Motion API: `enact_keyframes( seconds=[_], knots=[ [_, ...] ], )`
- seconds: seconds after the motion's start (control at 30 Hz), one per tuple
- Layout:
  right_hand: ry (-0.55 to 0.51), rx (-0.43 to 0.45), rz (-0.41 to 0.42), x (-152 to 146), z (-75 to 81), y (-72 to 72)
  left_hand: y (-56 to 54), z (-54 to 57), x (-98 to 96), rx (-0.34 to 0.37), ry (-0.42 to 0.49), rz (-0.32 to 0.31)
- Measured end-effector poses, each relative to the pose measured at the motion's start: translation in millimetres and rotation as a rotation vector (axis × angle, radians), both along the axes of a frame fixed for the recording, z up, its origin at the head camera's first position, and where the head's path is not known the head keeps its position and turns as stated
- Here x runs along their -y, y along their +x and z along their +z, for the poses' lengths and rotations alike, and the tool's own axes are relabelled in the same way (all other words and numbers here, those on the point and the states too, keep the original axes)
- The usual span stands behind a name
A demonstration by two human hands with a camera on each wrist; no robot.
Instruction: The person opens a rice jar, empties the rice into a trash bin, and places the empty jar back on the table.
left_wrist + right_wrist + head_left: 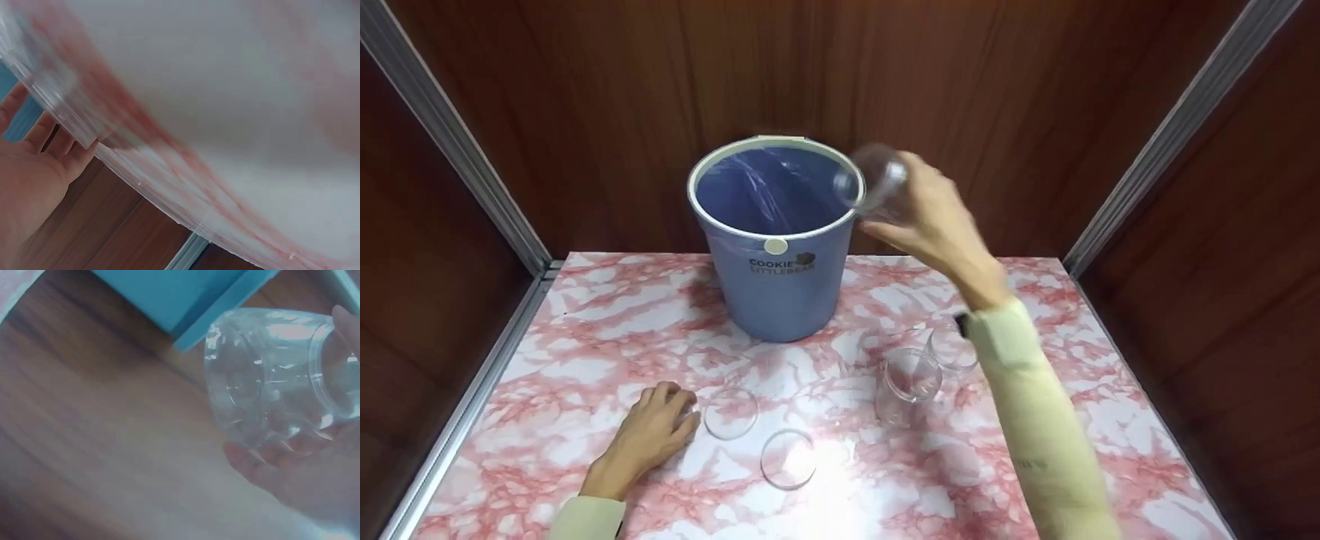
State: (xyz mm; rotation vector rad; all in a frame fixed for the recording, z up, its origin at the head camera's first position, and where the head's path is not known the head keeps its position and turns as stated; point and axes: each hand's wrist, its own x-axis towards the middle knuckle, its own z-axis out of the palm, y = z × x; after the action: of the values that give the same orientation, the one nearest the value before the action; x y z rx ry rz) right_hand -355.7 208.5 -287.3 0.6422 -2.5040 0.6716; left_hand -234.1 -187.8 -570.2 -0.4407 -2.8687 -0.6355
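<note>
My right hand (934, 217) grips a clear plastic cup (270, 371) beside the right rim of a blue bin (780, 292). The cup lies sideways between thumb and fingers in the right wrist view, and blurs in the head view. A thin clear bag (765, 191) lines the bin. Down on the marbled table, my left hand (656, 424) rests with loosely bent fingers, close to a clear round lid (731, 436). A second round lid (787, 486) lies nearer the front.
More clear plastic cups (911, 390) stand right of centre on the table, partly behind my right forearm. Dark wood panels (585, 112) with metal edge strips (1177, 127) enclose the table at the back and sides.
</note>
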Motion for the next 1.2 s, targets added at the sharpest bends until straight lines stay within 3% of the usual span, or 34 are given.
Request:
enact_keyframes(
  seconds=[0.2, 0.3, 0.4, 0.53, 0.63, 0.83, 1.03, 1.2],
  knots=[
    [-0.300, 0.038, -0.048, -70, -38.0, 40.2, -0.6, 0.0, -4.8, -0.039, 0.009, 0.025],
    [-0.392, 0.076, -0.134, -100, -63.0, 64.7, 1.5, 0.1, -6.1, -0.036, 0.010, 0.030],
    [-0.437, 0.133, -0.276, -123, -88.7, 86.7, 3.0, 0.8, -5.5, -0.021, 0.008, 0.041],
    [-0.480, 0.217, -0.432, -142, -125.0, 103.7, 3.7, 3.3, -4.1, -0.005, 0.007, 0.067],
    [-0.500, 0.316, -0.492, -151, -153.2, 109.2, 2.4, 4.7, -4.7, 0.003, 0.003, 0.074],
    [-0.462, 0.617, -0.535, -165, -200.1, 117.9, 1.9, 5.2, -7.6, 0.032, 0.010, 0.077],
    [-0.452, 0.716, -0.555, -173, -223.6, 125.0, -0.9, 6.0, -12.1, 0.057, 0.027, 0.073],
    [-0.478, 0.778, -0.556, -181, -219.5, 135.9, -9.8, 9.6, -18.1, 0.037, 0.048, 0.068]
  ],
)
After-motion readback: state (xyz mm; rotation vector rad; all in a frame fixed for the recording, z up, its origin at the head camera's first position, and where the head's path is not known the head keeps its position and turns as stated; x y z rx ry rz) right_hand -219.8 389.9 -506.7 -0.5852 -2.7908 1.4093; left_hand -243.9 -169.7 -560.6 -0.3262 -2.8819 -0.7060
